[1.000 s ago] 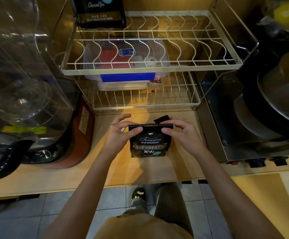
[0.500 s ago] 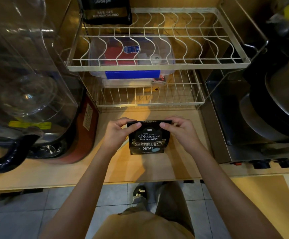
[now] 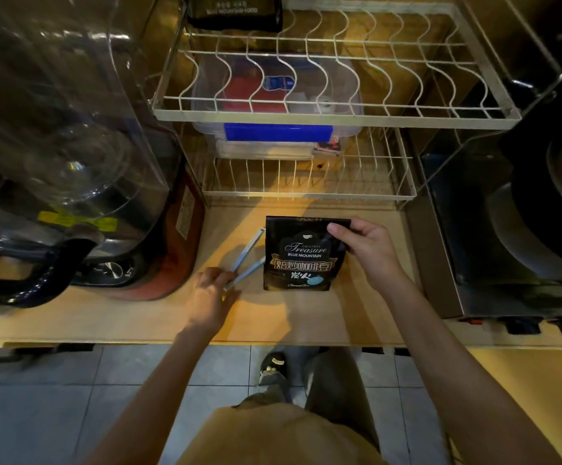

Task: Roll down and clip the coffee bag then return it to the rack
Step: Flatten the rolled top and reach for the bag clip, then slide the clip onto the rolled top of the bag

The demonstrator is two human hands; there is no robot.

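**Inspector A:** We find the coffee bag lying on the bench, just in front of the rack. The right hand pinches its top right corner, thumb on the face, fingers behind. The top edge looks folded flat, though we cannot confirm how many turns it holds.

**Inspector B:** Agreed. The left hand has its grip closed on the hinge end of the pale blue clip, whose two arms splay open up and away from that hand towards the bag's left edge. We judge the step in hand to be fetching the clip; clipping is not yet done.

**Inspector A:** The next move, in our judgement, calls for lifting the clip, sliding its open arms across the folded top beside the right hand's grip, then pressing it shut while that hand keeps the fold from springing back.

**Inspector B:** Limits noted: the left fingertips hide the hinge, the bag's back is unseen, and a second dark bag on the rack's upper tier is cut off by the frame.
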